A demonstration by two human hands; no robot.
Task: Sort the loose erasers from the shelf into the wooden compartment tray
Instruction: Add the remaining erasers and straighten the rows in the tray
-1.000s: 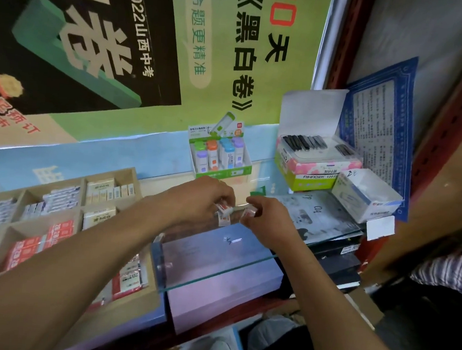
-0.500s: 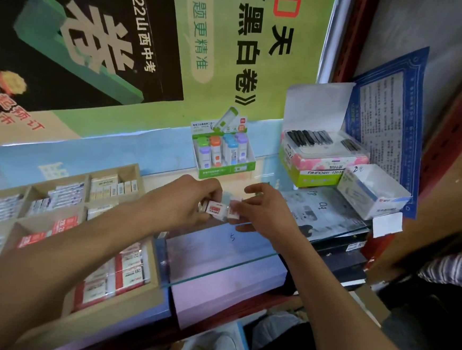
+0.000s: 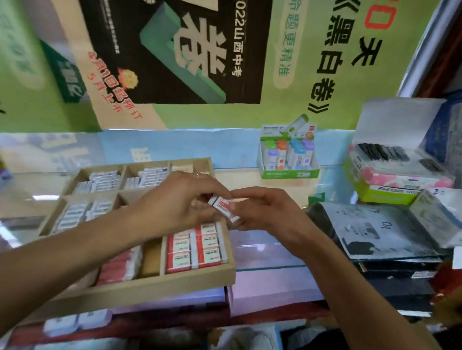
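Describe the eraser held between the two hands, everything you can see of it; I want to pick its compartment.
The eraser is a small white block in a white paper sleeve with a red patch and dark print, too blurred to read. It is tilted, its right end lower, above the wooden tray's near right corner. The left hand pinches its left end and the right hand its right end. It resembles the red-and-white erasers in the compartment just below.
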